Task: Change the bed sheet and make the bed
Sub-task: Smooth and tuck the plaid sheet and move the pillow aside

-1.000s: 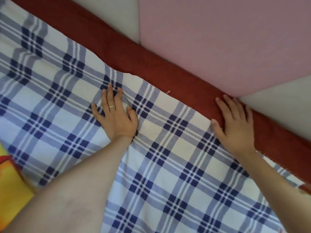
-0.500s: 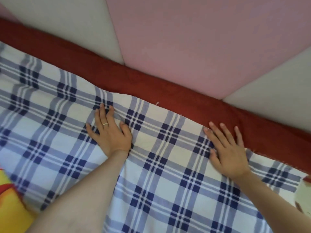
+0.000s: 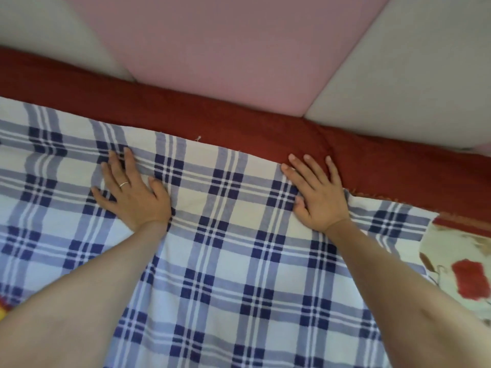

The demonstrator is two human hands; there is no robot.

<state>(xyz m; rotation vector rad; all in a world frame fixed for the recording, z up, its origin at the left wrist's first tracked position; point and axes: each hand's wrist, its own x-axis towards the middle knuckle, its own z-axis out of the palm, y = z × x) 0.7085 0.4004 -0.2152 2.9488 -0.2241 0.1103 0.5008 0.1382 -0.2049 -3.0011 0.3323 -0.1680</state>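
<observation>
A blue-and-white checked bed sheet [image 3: 225,235] lies spread over the bed, its far edge running along a dark red mattress border [image 3: 186,112]. My left hand [image 3: 132,192], with a ring on one finger, presses flat on the sheet, fingers apart. My right hand [image 3: 316,195] lies flat at the sheet's far edge, fingertips reaching onto the red border, thumb tucked against the cloth. Neither hand grips anything.
A padded headboard with pink [image 3: 225,43] and grey [image 3: 411,75] panels rises right behind the red border. A floral cloth with red flowers [image 3: 462,269] shows at the right. A bit of yellow and red fabric [image 3: 2,306] peeks in at the left edge.
The view has swung right and leveled. My right hand slid from the red border back onto the sheet's edge, then forward again. My left hand stays pressed on the sheet.
</observation>
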